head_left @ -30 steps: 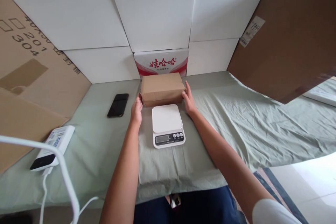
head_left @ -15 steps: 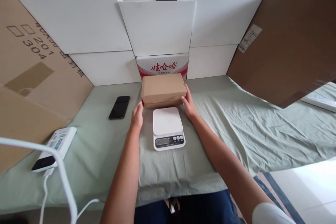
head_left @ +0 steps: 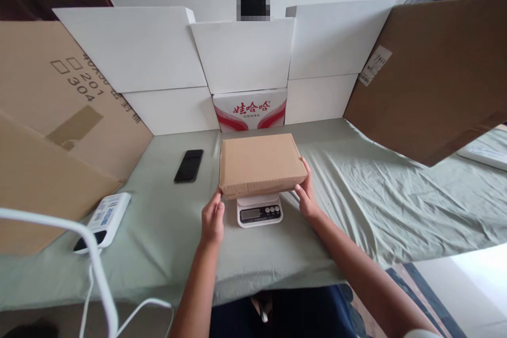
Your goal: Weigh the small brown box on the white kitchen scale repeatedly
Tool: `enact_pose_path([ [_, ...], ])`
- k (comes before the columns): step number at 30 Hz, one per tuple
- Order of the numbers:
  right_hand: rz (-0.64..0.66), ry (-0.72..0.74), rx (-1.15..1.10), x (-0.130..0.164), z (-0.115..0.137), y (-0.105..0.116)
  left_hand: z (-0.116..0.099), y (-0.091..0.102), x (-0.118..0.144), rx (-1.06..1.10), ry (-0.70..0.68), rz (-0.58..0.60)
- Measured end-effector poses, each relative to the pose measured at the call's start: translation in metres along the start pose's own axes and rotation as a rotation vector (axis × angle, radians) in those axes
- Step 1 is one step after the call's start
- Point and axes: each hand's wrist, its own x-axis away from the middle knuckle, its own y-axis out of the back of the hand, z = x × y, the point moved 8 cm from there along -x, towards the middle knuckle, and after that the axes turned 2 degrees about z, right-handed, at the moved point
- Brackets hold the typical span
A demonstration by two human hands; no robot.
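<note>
A closed brown cardboard box is held between my two hands, over the white kitchen scale. It hides the scale's weighing plate; whether the two touch I cannot tell. My left hand grips the box's near left corner, fingers partly hidden beneath it. At the near right corner, my right hand has its thumb on the front face and its fingers along the side. The scale's dark display and round buttons show in front of the box, and no digits are readable on it.
A black phone lies to the left. Further left are a white power strip and a white cable. White boxes and a red-printed carton line the back; large cardboard sheets flank the green cloth.
Both hands have brought the cardboard box toward me, from behind the scale to above it, covering the weighing plate. The view has tilted slightly upward.
</note>
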Motion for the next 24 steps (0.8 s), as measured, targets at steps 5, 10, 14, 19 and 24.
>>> enact_pose_path([
  [5,0.045,-0.015,0.014,0.007,0.004,-0.007,0.004,0.009,0.011,0.006,0.050,-0.056],
  [10,0.046,-0.025,0.008,0.001,0.010,-0.009,0.001,0.005,0.009,0.003,0.060,-0.041],
  [14,0.053,-0.034,0.010,0.000,0.014,-0.010,0.004,0.008,0.009,-0.022,0.078,-0.054],
  [19,0.054,-0.020,0.018,-0.001,0.017,-0.011,0.008,0.009,0.010,-0.014,0.081,-0.063],
  [24,-0.076,0.039,0.103,-0.005,0.021,0.005,-0.017,0.010,0.007,0.063,-0.016,-0.138],
])
